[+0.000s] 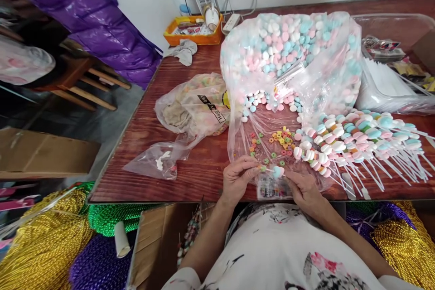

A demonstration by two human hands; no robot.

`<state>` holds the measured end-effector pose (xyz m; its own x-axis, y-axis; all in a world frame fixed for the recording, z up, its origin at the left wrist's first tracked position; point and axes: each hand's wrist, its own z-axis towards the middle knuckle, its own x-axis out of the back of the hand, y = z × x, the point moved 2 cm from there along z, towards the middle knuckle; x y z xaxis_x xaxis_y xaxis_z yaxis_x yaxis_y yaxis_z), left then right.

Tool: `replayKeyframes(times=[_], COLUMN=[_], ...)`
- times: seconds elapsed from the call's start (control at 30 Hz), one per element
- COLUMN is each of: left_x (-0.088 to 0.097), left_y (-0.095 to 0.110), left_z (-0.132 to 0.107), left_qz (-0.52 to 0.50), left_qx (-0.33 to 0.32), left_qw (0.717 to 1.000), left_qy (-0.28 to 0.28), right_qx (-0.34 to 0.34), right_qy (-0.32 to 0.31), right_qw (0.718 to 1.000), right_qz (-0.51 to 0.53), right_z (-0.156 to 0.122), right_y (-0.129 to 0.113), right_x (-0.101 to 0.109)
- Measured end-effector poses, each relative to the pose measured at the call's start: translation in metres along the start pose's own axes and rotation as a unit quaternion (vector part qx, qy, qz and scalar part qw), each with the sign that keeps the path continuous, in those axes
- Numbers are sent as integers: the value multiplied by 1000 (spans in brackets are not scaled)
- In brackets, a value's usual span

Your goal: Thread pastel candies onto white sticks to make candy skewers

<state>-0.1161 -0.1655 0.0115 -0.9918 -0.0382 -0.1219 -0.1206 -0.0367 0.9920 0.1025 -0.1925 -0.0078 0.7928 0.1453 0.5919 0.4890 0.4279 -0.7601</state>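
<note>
My left hand [238, 177] pinches a small green ring candy [262, 168] at its fingertips, close to the table's near edge. My right hand [304, 190] grips a thin white stick with a pale blue candy piece [277, 171] on its end, pointing toward the left hand. Loose coloured ring candies [282, 140] lie on clear plastic just beyond both hands. A pile of finished candy sticks [360, 138] lies to the right. A big clear bag of pink, blue and white candies [288, 50] stands behind.
A wooden table [190, 176] holds a crumpled plastic bag [195, 106], an orange tray [193, 31] at the back, and clear bags of white sticks [387, 86] at the right. Gold, green and purple bead strings [44, 244] lie below the table.
</note>
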Motion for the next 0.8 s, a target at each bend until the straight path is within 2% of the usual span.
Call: replayKeyframes(times=[0.07,0.13,0.3,0.37,0.43,0.5,0.6,0.63,0.67,0.7,0.73,0.8], left_x=[0,-2,-23,-37,-47,-50,-38,-31,-23,-16,-12,-9], left_y=[-1,-4,-15,-14,-7,3,18,21,25,27,27,20], left_z=[2,5,12,15,22,40,91,114,138,162,184,215], left_qz=[18,6,-132,-145,-117,-62,35,68,183,335,486,575], left_qx=[2,32,158,163,141,127,140,136,90,26,-20,-29], left_qw=[1000,999,978,974,977,976,955,950,945,919,858,805], left_qy=[-4,-17,-42,-68,-105,-163,-261,-272,-255,-207,-166,-142], right_qx=[-2,16,73,66,34,-2,-37,-45,-51,-56,-57,-41], right_qy=[-11,-15,47,77,101,118,145,155,163,166,165,160], right_qw=[1000,1000,996,994,994,992,987,985,983,982,982,984], right_qz=[3,2,11,24,32,33,51,61,69,75,77,66], right_z=[0,1,7,11,15,18,18,17,16,15,14,13], right_y=[1,0,-1,0,2,5,10,12,14,16,17,17], right_x=[-2,-3,-3,-3,-2,-2,-3,-4,-5,-6,-7,-8])
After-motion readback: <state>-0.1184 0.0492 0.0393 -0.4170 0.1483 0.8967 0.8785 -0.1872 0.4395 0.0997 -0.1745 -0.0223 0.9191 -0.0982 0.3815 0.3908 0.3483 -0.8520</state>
